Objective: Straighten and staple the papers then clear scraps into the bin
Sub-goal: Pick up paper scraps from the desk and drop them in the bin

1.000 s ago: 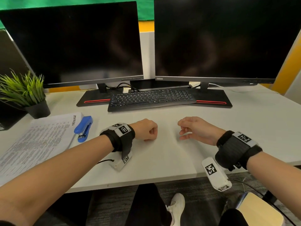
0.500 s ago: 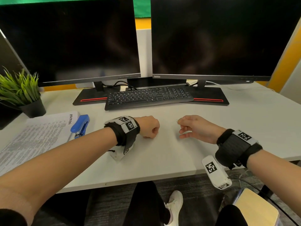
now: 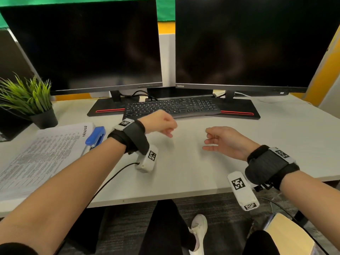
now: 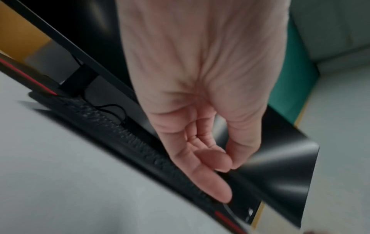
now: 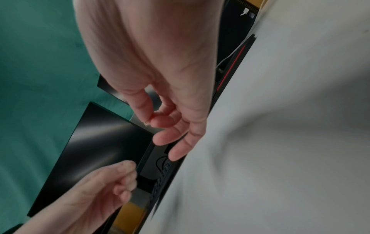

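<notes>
A stack of printed papers [image 3: 42, 155] lies at the left of the white desk [image 3: 184, 172], with a blue stapler [image 3: 95, 135] resting on its right edge. My left hand [image 3: 161, 124] hovers above the desk just in front of the keyboard, right of the stapler and apart from it. Its fingers [image 4: 210, 155] are loosely curled and hold nothing. My right hand [image 3: 220, 138] hangs low over the middle of the desk, palm turned left. Its fingers [image 5: 170, 126] are relaxed and half curled, with nothing in them. No scraps show on the desk.
Two dark monitors [image 3: 248, 43] and a black keyboard [image 3: 171, 105] fill the back of the desk. A potted plant [image 3: 31, 102] stands at the back left. On the floor at the lower right is a tan-topped object [image 3: 287, 234]. My legs and a white shoe [image 3: 198, 229] are under the desk.
My left hand has lifted off the desk and moved up toward the keyboard, its tight fist loosening. My right hand has stayed almost in place with its fingers a little more spread.
</notes>
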The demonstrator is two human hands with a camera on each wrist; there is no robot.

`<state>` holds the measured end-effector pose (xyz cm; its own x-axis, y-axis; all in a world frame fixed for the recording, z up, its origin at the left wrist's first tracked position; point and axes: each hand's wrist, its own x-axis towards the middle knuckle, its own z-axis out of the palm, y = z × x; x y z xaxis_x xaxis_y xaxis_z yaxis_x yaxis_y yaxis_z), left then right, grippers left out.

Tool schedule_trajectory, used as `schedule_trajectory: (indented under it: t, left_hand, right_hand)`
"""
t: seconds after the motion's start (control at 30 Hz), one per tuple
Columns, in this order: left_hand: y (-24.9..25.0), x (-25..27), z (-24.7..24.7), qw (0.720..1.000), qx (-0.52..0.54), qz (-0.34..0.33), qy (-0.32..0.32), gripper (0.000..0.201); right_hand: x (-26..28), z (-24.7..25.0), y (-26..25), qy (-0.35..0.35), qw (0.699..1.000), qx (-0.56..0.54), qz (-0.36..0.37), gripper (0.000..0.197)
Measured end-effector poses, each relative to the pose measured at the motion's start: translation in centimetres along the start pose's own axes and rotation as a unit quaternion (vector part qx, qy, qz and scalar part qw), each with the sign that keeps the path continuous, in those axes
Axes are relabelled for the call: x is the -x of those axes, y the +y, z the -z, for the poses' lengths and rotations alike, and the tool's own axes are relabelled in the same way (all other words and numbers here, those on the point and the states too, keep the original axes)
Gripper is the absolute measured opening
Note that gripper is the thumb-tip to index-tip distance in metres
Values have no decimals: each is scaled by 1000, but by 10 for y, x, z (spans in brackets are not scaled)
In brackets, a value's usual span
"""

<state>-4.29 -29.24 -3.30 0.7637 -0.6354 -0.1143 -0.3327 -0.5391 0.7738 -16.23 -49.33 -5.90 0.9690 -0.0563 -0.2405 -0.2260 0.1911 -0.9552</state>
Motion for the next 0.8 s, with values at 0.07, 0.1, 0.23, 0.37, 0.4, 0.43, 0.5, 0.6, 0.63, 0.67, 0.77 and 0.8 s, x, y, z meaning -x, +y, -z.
schedule_trajectory:
  t: [0.07, 0.1, 0.23, 0.37, 0.4, 0.43, 0.5, 0.6, 0.63, 0.67, 0.77, 0.8]
  left_hand:
    - [22, 4, 6, 998, 44, -40, 17, 10]
    - [34, 6, 5, 996, 58, -62, 22, 11]
    - [90, 6, -29, 986, 61, -152, 25, 9]
    - [135, 2, -113, 972, 67, -223, 8, 5]
    - [143, 2, -137, 970, 80, -229, 0, 5]
    - [149, 3, -161, 968, 97, -231, -10, 5]
    - [162, 7, -207, 965, 115, -233, -30, 4]
    - [169, 11, -273, 960, 122, -238, -81, 6]
    - [168, 10, -293, 958, 115, -241, -105, 4]
    - [166, 8, -315, 956, 100, -245, -124, 1]
    - [147, -10, -378, 961, 57, -212, -168, 4]
    - [138, -18, -397, 963, 48, -191, -183, 6]
  right_hand:
    - [5, 4, -6, 9, 1000, -15, 13, 15]
    - [10, 8, -9, 14, 999, -21, 21, 15]
    - [41, 37, -20, 61, 996, -22, 59, 17]
    - [88, 85, -11, 126, 989, -24, 68, 18]
    - [101, 99, -7, 142, 987, -22, 66, 18]
    - [114, 112, -2, 156, 985, -24, 64, 17]
    - [140, 139, 9, 178, 981, -33, 64, 19]
    - [176, 174, 31, 211, 974, -51, 58, 20]
    - [186, 185, 41, 227, 971, -54, 50, 18]
    - [194, 196, 51, 249, 966, -57, 41, 17]
    - [205, 233, 88, 310, 947, -79, 11, 24]
    - [204, 245, 102, 324, 942, -87, -2, 25]
